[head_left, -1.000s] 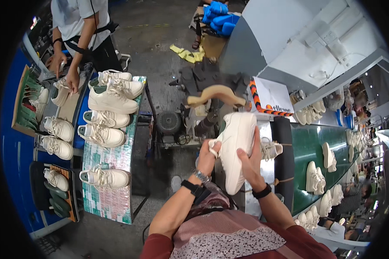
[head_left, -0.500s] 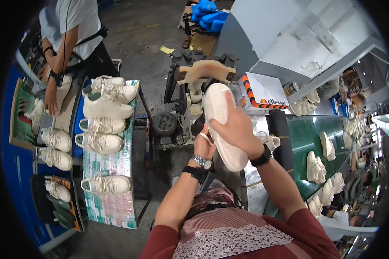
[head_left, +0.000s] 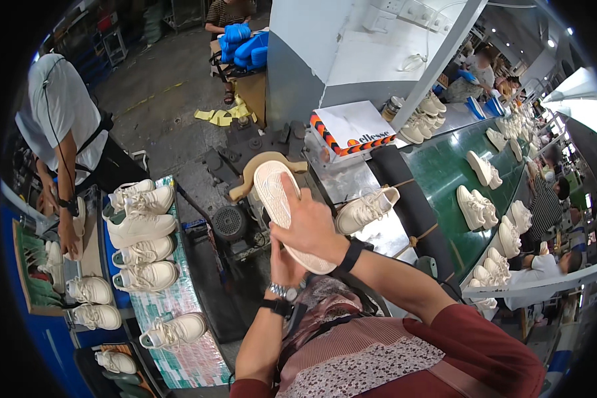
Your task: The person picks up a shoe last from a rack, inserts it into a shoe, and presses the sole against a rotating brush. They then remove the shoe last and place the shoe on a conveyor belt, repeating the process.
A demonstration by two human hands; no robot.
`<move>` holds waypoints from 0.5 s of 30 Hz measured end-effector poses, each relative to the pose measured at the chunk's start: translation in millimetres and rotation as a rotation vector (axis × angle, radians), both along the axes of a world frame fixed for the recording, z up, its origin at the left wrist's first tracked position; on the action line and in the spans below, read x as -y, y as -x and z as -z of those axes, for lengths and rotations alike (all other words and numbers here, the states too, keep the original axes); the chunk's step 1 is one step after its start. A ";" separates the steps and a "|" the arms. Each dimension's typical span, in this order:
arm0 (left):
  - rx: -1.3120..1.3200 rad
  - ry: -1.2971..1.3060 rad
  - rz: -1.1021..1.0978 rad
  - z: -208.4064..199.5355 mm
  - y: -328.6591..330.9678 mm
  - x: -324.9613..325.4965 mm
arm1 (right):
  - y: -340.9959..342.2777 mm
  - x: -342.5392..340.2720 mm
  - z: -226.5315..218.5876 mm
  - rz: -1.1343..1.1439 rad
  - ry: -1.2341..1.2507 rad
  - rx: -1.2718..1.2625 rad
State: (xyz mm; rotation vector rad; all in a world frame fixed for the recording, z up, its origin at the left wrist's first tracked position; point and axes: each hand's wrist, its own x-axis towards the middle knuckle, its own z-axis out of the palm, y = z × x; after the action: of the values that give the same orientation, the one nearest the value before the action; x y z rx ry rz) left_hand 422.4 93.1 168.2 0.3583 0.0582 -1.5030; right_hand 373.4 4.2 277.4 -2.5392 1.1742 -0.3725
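A cream sneaker point(head_left: 271, 192) is held before me with its patterned sole facing up, toe end away from me. My right hand point(head_left: 312, 224) lies across the sole, its fingers stretched along it and its thumb at the left edge. From below and nearer, my left hand point(head_left: 285, 268) grips the shoe's left side; most of its fingers are hidden behind the shoe. Just beyond the toe is the tan curved pad point(head_left: 244, 184) of a machine. Another laced cream sneaker point(head_left: 367, 211) rests on the metal bench point(head_left: 386, 240), right of my right hand.
Several cream sneakers point(head_left: 146, 276) stand on a taped board point(head_left: 179, 361) at left, where a co-worker point(head_left: 66, 126) handles shoes. A motor point(head_left: 229, 223) sits low beside the machine. On the right are a shoebox point(head_left: 353, 129), a black roller point(head_left: 404, 192) and a green conveyor point(head_left: 438, 199) carrying sneakers.
My view has swung to the right, bringing the sneaker on the metal bench into fuller sight. The held shoe stays sole-up in both hands, with my right hand still across the sole.
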 end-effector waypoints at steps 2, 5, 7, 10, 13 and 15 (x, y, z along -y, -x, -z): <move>0.031 0.074 -0.073 5.7 -6.6 19.3 | -1.0 -7.6 1.8 -0.010 0.031 0.057; 0.039 0.189 -0.199 15.6 -5.0 33.6 | -2.0 -16.7 2.0 -0.012 0.062 0.112; 0.069 0.124 -0.235 10.7 1.8 28.1 | 2.0 -20.9 2.1 0.005 0.074 0.125; 0.125 0.115 -0.237 -2.6 6.5 33.8 | 6.4 -24.3 2.4 0.037 0.095 0.169; 0.192 0.101 -0.198 -3.2 5.1 21.4 | 11.2 -28.1 6.4 0.071 0.115 0.193; 0.222 0.094 -0.114 3.6 4.0 8.5 | 16.3 -31.8 10.7 0.071 0.120 0.262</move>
State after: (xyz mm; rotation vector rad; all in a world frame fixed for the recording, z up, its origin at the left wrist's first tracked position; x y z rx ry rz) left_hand 418.5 84.7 164.6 0.4374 -0.1652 -1.3409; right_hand 357.1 36.0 266.7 -2.4558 1.1737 -0.7884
